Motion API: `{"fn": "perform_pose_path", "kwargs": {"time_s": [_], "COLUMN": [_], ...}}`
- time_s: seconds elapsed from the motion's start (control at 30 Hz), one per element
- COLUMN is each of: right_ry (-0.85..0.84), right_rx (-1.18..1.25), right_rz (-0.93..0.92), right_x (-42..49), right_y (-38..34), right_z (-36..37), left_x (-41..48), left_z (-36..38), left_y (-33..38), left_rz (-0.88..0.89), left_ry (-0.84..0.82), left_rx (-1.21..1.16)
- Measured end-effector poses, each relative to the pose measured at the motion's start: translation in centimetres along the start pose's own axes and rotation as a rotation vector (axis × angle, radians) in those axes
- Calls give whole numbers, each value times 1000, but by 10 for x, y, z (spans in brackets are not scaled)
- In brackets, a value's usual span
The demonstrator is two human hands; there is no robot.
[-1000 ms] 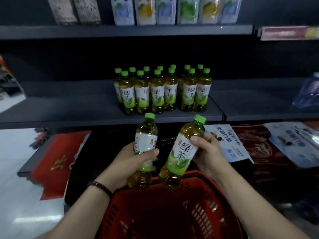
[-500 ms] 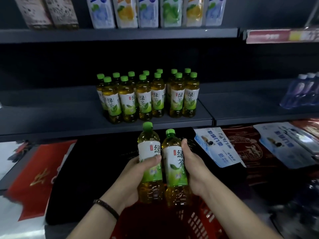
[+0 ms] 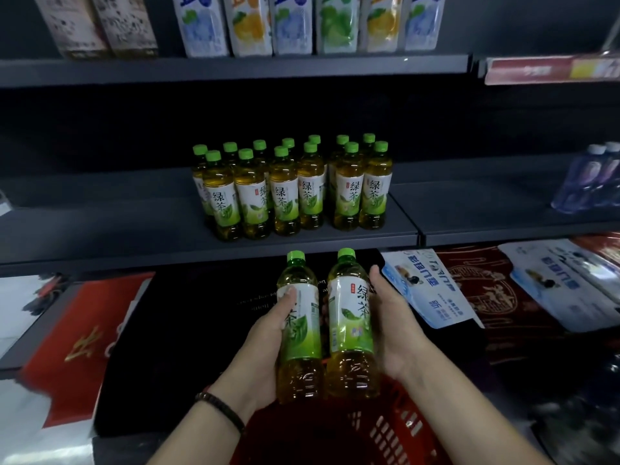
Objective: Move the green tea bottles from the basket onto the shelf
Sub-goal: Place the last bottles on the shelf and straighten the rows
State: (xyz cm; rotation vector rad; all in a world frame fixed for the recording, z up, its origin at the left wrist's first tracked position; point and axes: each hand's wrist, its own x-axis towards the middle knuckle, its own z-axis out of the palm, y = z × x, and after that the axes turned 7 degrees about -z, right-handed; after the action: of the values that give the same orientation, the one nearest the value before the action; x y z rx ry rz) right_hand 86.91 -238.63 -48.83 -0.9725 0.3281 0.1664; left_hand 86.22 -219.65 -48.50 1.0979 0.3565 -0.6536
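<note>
Left hand [image 3: 268, 337] grasping a green-capped plastic tea bottle [image 3: 300, 333], right hand [image 3: 397, 325] gripping a second such bottle [image 3: 350, 317], seemingly touching, red plastic basket [image 3: 385, 427] below both hands, dark metal shelf [image 3: 134, 229] beyond.

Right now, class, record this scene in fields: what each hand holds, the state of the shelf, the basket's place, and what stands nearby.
left hand: grips left bottle, upright
right hand: grips right bottle, upright, beside the other
position of both: above the red basket, below the middle shelf's front edge
middle shelf: stocked green tea bottles standing in a cluster, bare space on the left
upper shelf: drink cartons in a row
far right: clear bottles on the neighbouring shelf
</note>
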Motion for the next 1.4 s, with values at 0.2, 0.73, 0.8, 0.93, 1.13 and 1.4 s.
{"fn": "perform_pose_path", "kwargs": {"time_s": [0.2, 0.73, 0.8, 0.93, 1.13, 1.4], "right_ry": [-168, -221, -269, -347, -398, -306], "right_rx": [-112, -327, -369, -494, -742, -906], "right_rz": [-83, -298, -291, -281, -383, -682], "right_x": [-16, -30, -23, -4, 34, 107], "right_y": [-2, -4, -3, 9, 38, 39], "right_z": [6, 88, 109, 157, 204, 264], "left_x": [-5, -39, -43, -48, -34, 18], "left_z": [-5, -57, -70, -105, -158, -202], "left_y": [6, 53, 62, 82, 111, 191], "left_rz": [19, 362, 405, 504, 533, 608], "left_ry": [21, -2, 20, 92, 176, 237], "left_rx": [69, 64, 47, 63, 42, 167]}}
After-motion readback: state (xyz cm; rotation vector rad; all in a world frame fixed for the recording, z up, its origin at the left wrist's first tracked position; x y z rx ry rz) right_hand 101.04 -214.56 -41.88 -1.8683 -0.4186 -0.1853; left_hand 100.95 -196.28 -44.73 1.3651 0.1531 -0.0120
